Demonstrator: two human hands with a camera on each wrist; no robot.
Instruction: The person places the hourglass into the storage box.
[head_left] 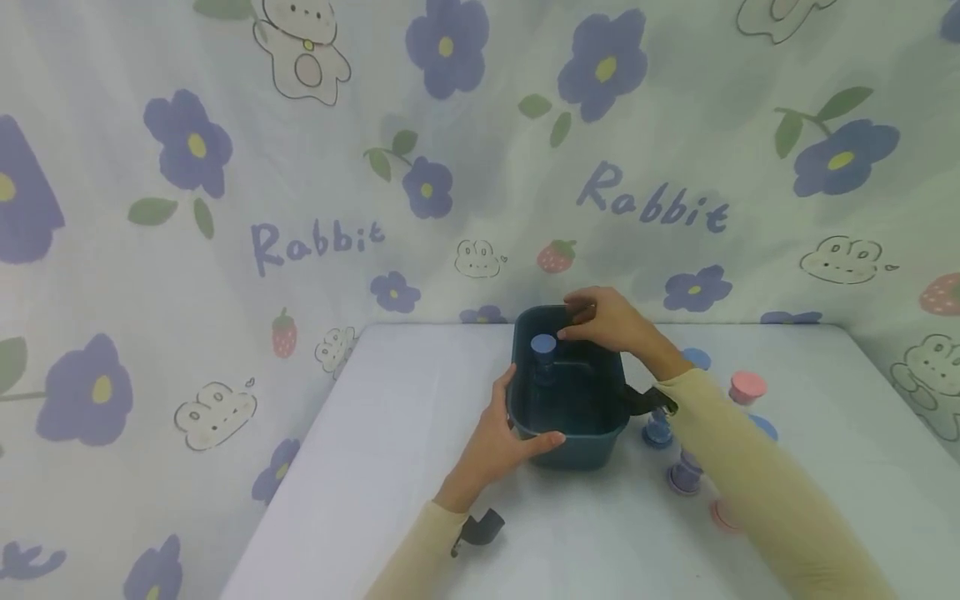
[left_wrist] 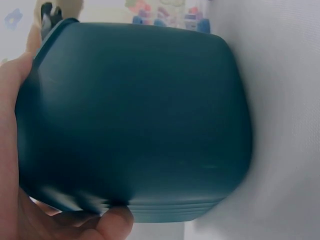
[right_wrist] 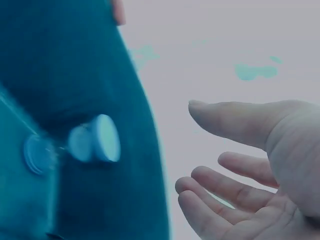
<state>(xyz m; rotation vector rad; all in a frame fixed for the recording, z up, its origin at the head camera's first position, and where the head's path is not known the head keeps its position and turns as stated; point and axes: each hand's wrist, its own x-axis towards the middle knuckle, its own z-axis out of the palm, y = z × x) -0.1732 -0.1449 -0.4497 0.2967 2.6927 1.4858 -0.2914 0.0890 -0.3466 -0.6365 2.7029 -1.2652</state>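
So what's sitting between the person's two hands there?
In the head view, the dark teal bin lies between them: the left hand grips its near left corner, the right hand hovers open over its far rim. A blue-capped bottle stands inside.

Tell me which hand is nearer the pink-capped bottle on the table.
Right. The right hand hovers open over the bin's far rim, on the pink-capped bottle's side; the left hand grips the bin's opposite near corner.
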